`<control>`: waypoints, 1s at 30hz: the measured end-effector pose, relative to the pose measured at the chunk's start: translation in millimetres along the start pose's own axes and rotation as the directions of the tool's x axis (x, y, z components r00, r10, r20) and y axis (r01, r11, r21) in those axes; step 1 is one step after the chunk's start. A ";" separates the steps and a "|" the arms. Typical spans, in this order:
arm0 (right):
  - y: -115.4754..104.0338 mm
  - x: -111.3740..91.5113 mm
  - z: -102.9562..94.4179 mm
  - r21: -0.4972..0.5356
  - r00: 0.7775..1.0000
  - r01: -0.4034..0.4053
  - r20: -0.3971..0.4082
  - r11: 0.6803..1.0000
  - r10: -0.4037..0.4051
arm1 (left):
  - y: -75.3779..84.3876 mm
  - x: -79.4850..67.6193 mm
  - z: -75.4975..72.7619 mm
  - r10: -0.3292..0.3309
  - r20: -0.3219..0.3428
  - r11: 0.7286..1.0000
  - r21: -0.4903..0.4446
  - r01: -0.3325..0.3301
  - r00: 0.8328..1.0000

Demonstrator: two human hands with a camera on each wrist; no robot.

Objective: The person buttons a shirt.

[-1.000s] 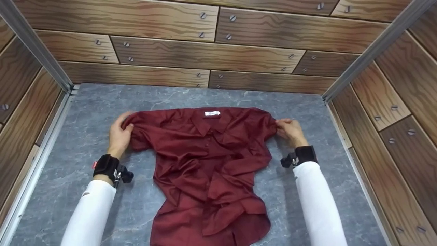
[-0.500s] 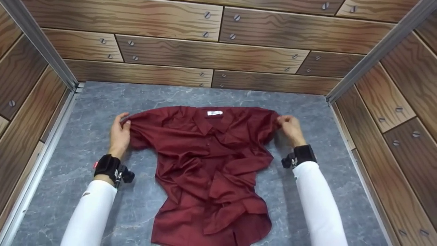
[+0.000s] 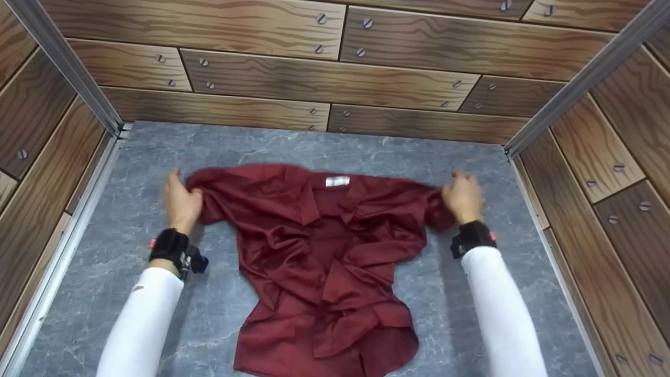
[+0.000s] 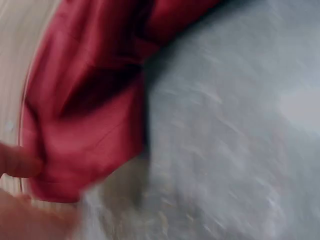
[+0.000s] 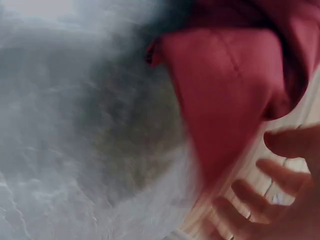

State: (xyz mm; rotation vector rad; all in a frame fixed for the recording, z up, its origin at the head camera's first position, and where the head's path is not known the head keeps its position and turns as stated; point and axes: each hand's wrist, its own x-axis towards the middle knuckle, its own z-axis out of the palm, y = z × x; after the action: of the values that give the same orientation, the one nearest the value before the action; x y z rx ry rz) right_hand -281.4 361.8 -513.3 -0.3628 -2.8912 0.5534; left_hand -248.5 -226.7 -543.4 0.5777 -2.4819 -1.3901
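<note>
A dark red collared shirt (image 3: 282,209) lies spread and wrinkled on the grey marbled surface, its white neck label (image 3: 337,181) at the top. My left hand (image 3: 181,203) is at the end of the left-side sleeve (image 4: 95,135); thumb and fingers stand apart beside the cloth, blurred. At the other sleeve (image 5: 225,90), my right hand (image 3: 464,198) has its fingers (image 5: 250,200) spread, with a gap between them and the cloth in the right wrist view. The shirt front gapes below the collar.
Wood-patterned walls (image 3: 261,73) enclose the surface (image 3: 172,335) at the back and both sides. Grey metal rails (image 3: 581,78) run along the corners. A black strap with a small camera (image 3: 175,251) sits on each wrist.
My right hand has moved right and the sleeve there is stretched farther out. The collar has shifted slightly right and opened wider. Fingers that held the sleeve ends are now apart from them.
</note>
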 end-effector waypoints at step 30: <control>-127.6 -26.6 54.3 0.125 0.910 0.351 0.186 0.928 -0.370 | 87.0 -44.9 154.3 0.354 0.521 0.803 0.257 -0.538 0.777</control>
State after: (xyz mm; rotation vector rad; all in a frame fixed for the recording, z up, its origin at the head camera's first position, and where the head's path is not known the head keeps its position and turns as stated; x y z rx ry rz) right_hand -293.7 221.2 -517.5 0.2581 -3.0045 0.6844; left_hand -287.9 -48.5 -549.9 -0.3446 -3.0111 -0.8998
